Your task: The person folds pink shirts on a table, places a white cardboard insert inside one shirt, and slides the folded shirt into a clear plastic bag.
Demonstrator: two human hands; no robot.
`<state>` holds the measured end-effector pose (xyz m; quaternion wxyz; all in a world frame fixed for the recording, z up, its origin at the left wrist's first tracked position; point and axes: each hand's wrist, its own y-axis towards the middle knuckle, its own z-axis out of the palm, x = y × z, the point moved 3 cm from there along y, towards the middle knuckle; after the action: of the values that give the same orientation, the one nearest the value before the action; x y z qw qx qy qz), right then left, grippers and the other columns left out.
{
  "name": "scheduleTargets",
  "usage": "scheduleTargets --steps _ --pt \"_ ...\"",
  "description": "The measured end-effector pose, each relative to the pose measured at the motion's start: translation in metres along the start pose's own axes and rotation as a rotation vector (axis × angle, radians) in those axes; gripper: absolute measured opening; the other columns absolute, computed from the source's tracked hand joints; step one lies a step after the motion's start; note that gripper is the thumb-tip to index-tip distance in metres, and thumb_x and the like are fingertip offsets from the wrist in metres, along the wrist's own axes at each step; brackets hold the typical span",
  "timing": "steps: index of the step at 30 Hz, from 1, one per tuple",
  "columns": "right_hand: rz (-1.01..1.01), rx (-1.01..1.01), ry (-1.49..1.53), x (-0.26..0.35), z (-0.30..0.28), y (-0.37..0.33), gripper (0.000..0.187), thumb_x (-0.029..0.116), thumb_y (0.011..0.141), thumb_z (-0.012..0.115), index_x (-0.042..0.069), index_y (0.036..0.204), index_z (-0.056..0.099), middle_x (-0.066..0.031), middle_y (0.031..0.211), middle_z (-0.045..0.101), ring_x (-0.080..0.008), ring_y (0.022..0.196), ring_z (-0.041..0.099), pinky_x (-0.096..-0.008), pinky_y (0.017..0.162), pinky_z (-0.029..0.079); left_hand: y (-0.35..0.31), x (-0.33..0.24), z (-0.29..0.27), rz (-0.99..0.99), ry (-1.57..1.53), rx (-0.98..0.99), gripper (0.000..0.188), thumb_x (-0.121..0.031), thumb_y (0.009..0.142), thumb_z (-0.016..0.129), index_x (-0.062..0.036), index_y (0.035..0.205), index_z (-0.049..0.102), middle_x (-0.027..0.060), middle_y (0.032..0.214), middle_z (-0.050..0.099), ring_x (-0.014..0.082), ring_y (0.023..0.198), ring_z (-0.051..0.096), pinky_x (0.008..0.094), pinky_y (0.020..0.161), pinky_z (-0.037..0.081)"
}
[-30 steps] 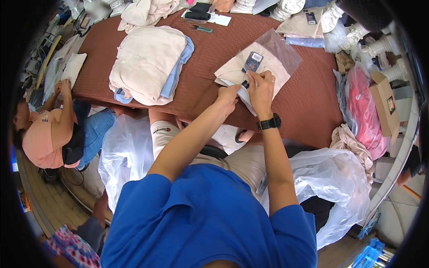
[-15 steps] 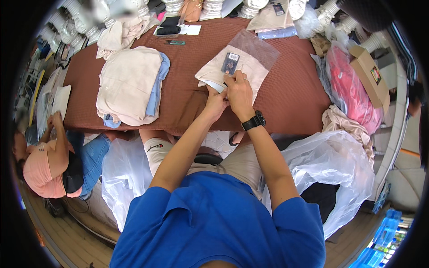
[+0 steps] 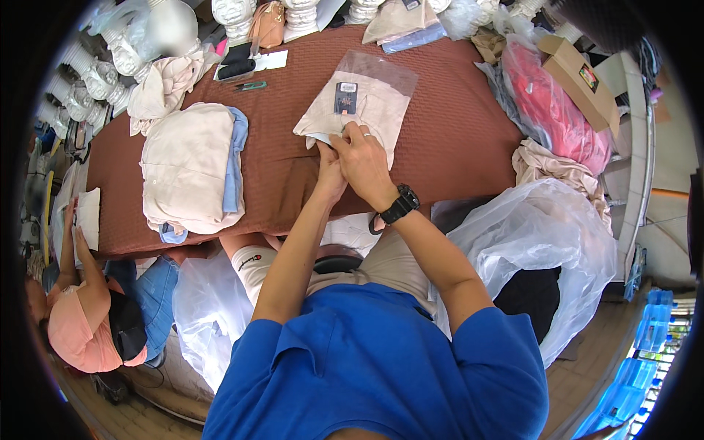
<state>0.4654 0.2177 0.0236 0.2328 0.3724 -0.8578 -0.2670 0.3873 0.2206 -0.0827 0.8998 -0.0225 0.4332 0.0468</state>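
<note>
A folded beige garment (image 3: 381, 110) lies on the brown-covered table in front of me, with a dark hang tag (image 3: 345, 98) on top. Clear plastic bag film (image 3: 381, 66) extends past its far end. My left hand (image 3: 331, 172) is closed at the near left edge of the garment, its thumb beside a pale blue-white layer (image 3: 320, 138). Over the near part of the garment, my right hand (image 3: 363, 158) bends its fingers together just below the tag. What its fingertips pinch, if anything, is hidden.
To the left sits a stack of folded beige clothes (image 3: 187, 169) with blue ones beneath. Teal snips (image 3: 251, 86) and black rolls (image 3: 236, 64) lie farther back. On the right are bagged red goods (image 3: 554, 103) and a cardboard box (image 3: 579, 81). Another person (image 3: 88, 315) works at far left.
The view has shifted, so the table appears turned. My right hand's fingers now sit lower below the tag, still close to my left hand. The other person's arms have risen.
</note>
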Motion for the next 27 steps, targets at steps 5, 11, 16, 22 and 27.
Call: scheduleTargets --steps 5,11,16,22,27 --pt "-0.001 0.026 0.039 0.022 -0.012 -0.003 0.026 0.005 0.072 0.064 0.005 0.098 0.067 -0.0096 0.090 0.053 -0.0271 0.084 0.058 -0.0375 0.067 0.051 0.009 0.014 -0.009 0.085 -0.011 -0.019 0.059 -0.008 0.100 0.050 -0.0126 0.149 0.017 0.0118 0.137 0.047 0.0225 0.119 0.055 0.0323 0.091 0.051" --pt "-0.054 0.034 0.054 0.050 -0.021 -0.011 0.028 0.004 0.074 0.060 0.003 0.101 0.065 -0.0110 0.096 0.055 -0.0289 0.086 0.058 -0.0387 0.070 0.050 0.003 -0.003 0.001 -0.021 -0.041 -0.004 0.055 -0.011 0.101 0.048 -0.0090 0.148 0.020 0.0131 0.139 0.047 0.0243 0.119 0.055 0.0345 0.092 0.051" --pt "-0.053 0.105 0.038 0.079 -0.029 -0.019 0.029 0.008 0.076 0.057 0.000 0.104 0.062 -0.0127 0.099 0.054 -0.0296 0.090 0.059 -0.0382 0.076 0.050 -0.020 -0.021 0.009 -0.117 -0.096 -0.048 0.052 -0.013 0.102 0.047 -0.0061 0.147 0.022 0.0143 0.140 0.046 0.0257 0.119 0.055 0.0362 0.093 0.050" --pt "-0.021 0.039 0.112 0.083 -0.037 -0.016 0.026 0.008 0.074 0.059 -0.003 0.097 0.061 -0.0131 0.100 0.053 -0.0293 0.094 0.057 -0.0373 0.076 0.051 -0.021 -0.053 0.029 -0.127 -0.068 -0.122 0.050 -0.015 0.103 0.045 -0.0025 0.147 0.025 0.0157 0.141 0.045 0.0275 0.120 0.055 0.0383 0.095 0.049" --pt "0.092 -0.238 0.333 0.076 -0.064 0.001 0.027 0.000 0.075 0.062 -0.001 0.102 0.061 -0.0131 0.096 0.053 -0.0316 0.087 0.059 -0.0385 0.069 0.052 0.004 -0.101 0.060 0.016 0.296 -0.183 0.049 -0.017 0.103 0.043 0.0005 0.146 0.027 0.0168 0.142 0.045 0.0290 0.120 0.056 0.0401 0.096 0.049"
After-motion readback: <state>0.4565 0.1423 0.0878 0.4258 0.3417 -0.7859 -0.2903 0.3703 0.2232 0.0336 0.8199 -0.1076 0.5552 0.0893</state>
